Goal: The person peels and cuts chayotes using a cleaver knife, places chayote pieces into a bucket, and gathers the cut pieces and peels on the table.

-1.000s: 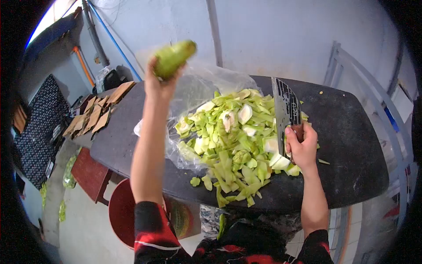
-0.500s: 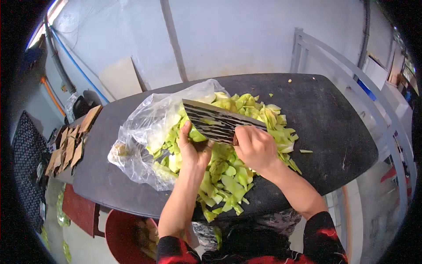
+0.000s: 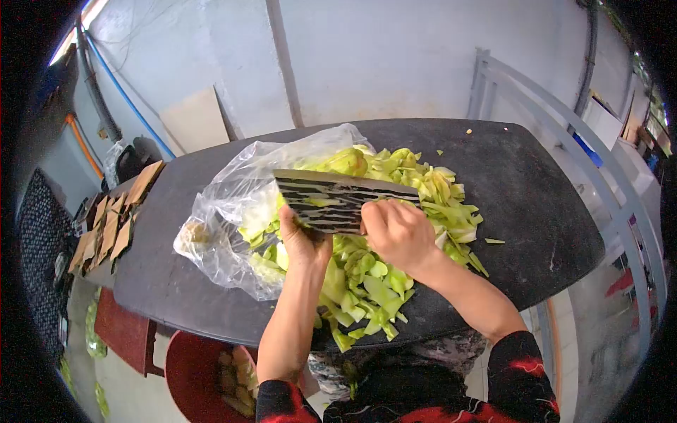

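My right hand [image 3: 398,233] is closed round the handle of a wide cleaver [image 3: 338,201], whose blade lies across above the pile, streaked with wet residue. Beneath the blade's left end is my left hand [image 3: 303,240], its fingers wrapped round a green vegetable that the blade mostly hides. A heap of pale green peelings and pieces [image 3: 381,282] spreads under and around both hands on the dark table [image 3: 529,211]. Just behind the blade a whole green vegetable [image 3: 349,162] shows. To the left lies a clear plastic bag [image 3: 226,204].
Below the table's left side stands a red bin [image 3: 190,374] with pale pieces inside, beside a dark red stool [image 3: 123,324]. Cardboard pieces [image 3: 109,225] lie at the far left. A grey metal railing [image 3: 564,106] runs along the right, and a wall stands behind.
My left hand has come down from the upper left with the vegetable, and the cleaver has swung leftward from upright to lying across it. The view has shifted. Recently, the blade moved slightly left and down.
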Action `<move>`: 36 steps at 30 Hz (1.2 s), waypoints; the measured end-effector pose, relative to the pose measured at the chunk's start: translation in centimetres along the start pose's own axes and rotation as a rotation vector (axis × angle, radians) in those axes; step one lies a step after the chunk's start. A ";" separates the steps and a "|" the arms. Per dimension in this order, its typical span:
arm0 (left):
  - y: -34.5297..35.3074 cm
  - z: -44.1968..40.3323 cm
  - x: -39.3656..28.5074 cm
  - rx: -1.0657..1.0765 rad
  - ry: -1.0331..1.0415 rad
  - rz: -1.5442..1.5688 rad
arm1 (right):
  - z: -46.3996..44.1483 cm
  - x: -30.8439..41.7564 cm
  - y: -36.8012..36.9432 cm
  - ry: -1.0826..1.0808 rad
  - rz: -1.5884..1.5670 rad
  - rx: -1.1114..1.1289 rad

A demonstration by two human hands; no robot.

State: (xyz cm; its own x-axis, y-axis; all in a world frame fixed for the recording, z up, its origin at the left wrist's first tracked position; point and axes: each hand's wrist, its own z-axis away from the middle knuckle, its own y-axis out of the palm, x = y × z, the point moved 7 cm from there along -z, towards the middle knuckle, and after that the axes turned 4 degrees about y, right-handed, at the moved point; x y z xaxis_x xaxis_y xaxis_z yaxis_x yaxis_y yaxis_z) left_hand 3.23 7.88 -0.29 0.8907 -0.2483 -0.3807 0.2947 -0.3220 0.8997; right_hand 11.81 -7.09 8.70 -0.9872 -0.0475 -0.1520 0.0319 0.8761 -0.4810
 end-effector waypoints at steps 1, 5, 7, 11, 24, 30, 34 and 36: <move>0.3 0.1 -0.2 0.066 0.024 -0.047 | 0.2 -0.7 0.8 0.009 0.030 0.031; 1.2 0.1 -1.0 -0.085 0.053 -0.259 | 1.4 -3.7 3.1 0.081 -0.001 0.106; 1.1 -0.9 -0.9 -0.053 0.078 -0.245 | 1.9 -5.7 5.1 0.117 0.046 0.200; 1.1 -0.8 -2.1 -0.010 0.026 -0.124 | 3.2 -11.5 4.2 0.462 0.054 0.277; 1.0 0.0 -0.3 -0.055 -0.068 0.043 | 0.2 -3.5 -1.4 0.315 -0.444 0.019; 1.5 0.9 0.5 -0.056 -0.051 -0.020 | 0.1 -3.0 -2.4 0.332 -0.470 -0.017; 2.2 1.2 0.4 -0.047 -0.037 -0.014 | 0.6 -3.1 -2.2 0.307 -0.477 -0.018; 2.1 1.3 0.5 -0.045 -0.033 -0.033 | 0.3 -2.8 -2.8 0.276 -0.479 -0.055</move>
State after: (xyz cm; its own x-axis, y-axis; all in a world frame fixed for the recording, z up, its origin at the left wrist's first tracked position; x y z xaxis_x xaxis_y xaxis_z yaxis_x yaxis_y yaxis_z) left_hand 3.85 5.93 1.17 0.8687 -0.2682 -0.4165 0.3399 -0.2890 0.8950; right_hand 14.49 -9.61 10.18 -0.8940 -0.3255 0.3080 -0.4312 0.8119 -0.3935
